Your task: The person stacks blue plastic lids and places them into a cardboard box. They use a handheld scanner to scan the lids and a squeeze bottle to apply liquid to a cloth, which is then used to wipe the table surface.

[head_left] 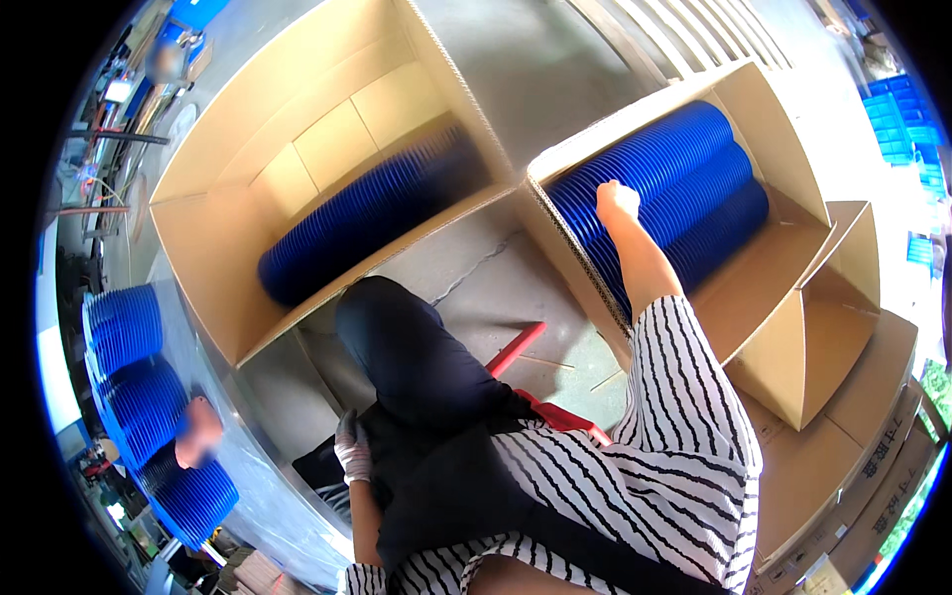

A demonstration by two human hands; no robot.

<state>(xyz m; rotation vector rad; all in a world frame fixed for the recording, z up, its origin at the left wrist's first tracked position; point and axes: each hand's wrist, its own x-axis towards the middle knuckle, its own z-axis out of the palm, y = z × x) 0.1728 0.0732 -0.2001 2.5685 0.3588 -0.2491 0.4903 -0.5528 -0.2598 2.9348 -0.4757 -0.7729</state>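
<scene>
Bright glare at right, washed-out floor [841,139], bent fisheye edges, black corners, partly blurred blue discs [372,216]

Dark printing [881,461], lower right of the frame
Large characters repeat on stacked brown cardboard [855,504]; smaller marks are illegible.

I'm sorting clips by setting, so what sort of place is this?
Probably a factory or workshop packing area: two open cardboard boxes hold rows of blue discs, and blue plastic crates stand at the far right.
</scene>
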